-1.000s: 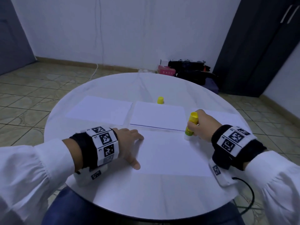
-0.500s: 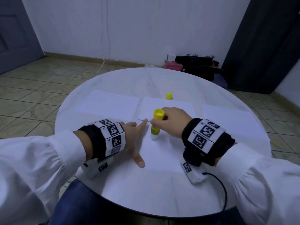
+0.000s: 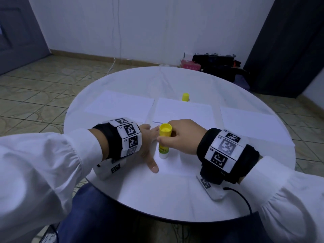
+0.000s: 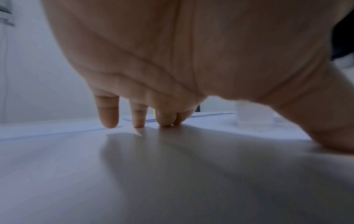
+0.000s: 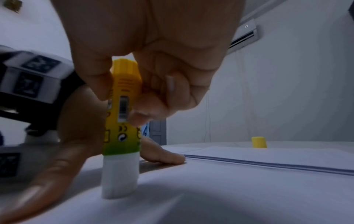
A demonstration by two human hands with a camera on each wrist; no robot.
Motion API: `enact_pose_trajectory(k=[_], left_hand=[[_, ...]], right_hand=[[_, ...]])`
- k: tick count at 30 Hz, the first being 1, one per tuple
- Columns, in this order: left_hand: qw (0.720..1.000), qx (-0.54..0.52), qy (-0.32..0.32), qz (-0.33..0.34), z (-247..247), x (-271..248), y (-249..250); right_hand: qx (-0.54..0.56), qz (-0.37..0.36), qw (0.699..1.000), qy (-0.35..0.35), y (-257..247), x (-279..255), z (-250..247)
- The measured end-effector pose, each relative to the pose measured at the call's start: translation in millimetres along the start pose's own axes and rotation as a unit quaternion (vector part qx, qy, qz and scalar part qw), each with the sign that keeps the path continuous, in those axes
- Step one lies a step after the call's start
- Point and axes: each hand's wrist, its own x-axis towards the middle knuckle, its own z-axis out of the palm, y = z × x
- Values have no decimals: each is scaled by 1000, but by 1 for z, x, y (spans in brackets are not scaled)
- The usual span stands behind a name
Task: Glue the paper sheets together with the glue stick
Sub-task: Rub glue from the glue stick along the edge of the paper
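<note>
Round white table (image 3: 175, 199): near its front edge the left hand (image 3: 147, 146) lies spread flat, pinning the paper sheet (image 3: 177, 165) while the right hand (image 3: 182, 137), fingers clamped, presses the glue stick (image 3: 164, 142) upright onto it.

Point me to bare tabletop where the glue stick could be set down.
Bare: the far table beyond the yellow cap, and the near rim strip below the front sheet. Crowded: the centre, where the left hand presses that sheet and the right hand holds the glue stick.
</note>
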Motion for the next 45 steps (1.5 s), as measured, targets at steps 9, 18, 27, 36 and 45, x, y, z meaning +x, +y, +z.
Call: enact_pose_trajectory(k=[9, 18, 27, 36, 45], left_hand=[[995, 72, -20, -62, -16, -12, 23], [989, 120, -42, -76, -26, -15, 42], [990, 112, -49, -73, -26, -12, 41], [991, 113, -48, -61, -25, -8, 39], [991, 105, -48, -71, -18, 5, 29]], right_hand=[[5, -5, 1000, -15, 8, -40, -6], [10, 80, 997, 15, 73, -85, -34], [19, 149, 988, 43, 107, -85, -53], [13, 220, 969, 116, 120, -32, -60], [24, 186, 978, 90, 112, -68, -54]])
